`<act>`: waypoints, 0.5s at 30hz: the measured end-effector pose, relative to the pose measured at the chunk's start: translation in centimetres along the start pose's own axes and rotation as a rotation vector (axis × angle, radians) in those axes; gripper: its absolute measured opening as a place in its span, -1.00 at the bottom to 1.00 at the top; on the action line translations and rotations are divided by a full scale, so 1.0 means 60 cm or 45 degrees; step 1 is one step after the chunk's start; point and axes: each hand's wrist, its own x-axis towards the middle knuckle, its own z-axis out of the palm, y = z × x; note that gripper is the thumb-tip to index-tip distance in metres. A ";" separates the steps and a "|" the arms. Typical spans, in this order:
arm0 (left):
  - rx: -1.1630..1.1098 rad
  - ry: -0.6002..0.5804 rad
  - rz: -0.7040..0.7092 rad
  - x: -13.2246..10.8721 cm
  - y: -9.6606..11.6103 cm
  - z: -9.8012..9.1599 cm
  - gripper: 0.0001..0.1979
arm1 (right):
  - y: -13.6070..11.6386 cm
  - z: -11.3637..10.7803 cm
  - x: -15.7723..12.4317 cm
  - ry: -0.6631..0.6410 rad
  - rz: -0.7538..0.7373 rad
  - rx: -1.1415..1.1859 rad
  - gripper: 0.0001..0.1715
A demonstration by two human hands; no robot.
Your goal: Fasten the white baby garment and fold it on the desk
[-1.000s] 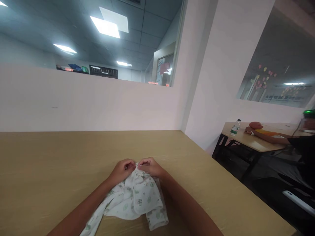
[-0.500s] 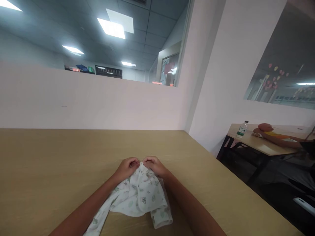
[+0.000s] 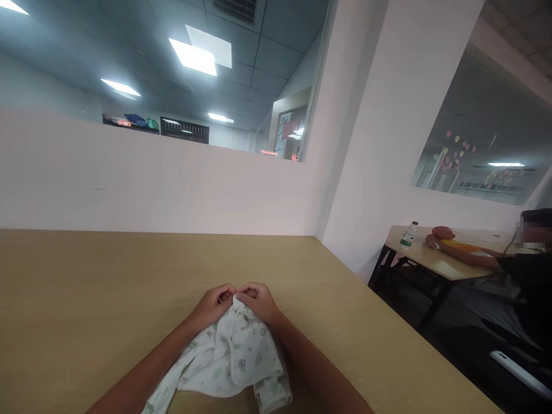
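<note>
A small white baby shirt (image 3: 245,356) with a green and grey animal print lies bunched on the wooden table. One sleeve trails toward the lower left, and the other hangs down at the lower right. My left hand (image 3: 216,305) is closed in a pinch at the garment's top edge. Beside it, almost touching, my right hand (image 3: 259,302) pinches the same edge from the right. The fingertips meet there, and the exact bit of cloth between them is partly hidden.
My wooden table (image 3: 107,287) reaches to a white wall (image 3: 172,201) with a window above. At right, a co-worker (image 3: 526,287) sits at another table (image 3: 448,267) with a water bottle (image 3: 407,236) and a doll (image 3: 443,233). A white device (image 3: 517,371) lies below.
My hands have drawn slightly closer together at the shirt's top edge. The view has turned a little to the right, showing more of the co-worker.
</note>
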 end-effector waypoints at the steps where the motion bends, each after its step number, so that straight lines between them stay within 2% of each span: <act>1: -0.004 0.000 -0.006 0.001 -0.003 0.000 -0.66 | 0.003 0.000 0.001 0.001 0.004 0.006 -0.61; 7: 0.044 0.043 0.010 0.005 -0.028 0.001 -0.69 | 0.013 0.002 0.000 0.020 -0.009 -0.011 -0.63; 11: 0.001 0.004 -0.012 0.002 -0.039 -0.003 -0.74 | 0.016 0.006 0.000 0.032 -0.018 -0.023 -0.68; 15: -0.027 -0.033 -0.041 0.002 -0.048 -0.005 -0.68 | 0.023 0.010 0.000 0.033 -0.024 -0.048 -0.71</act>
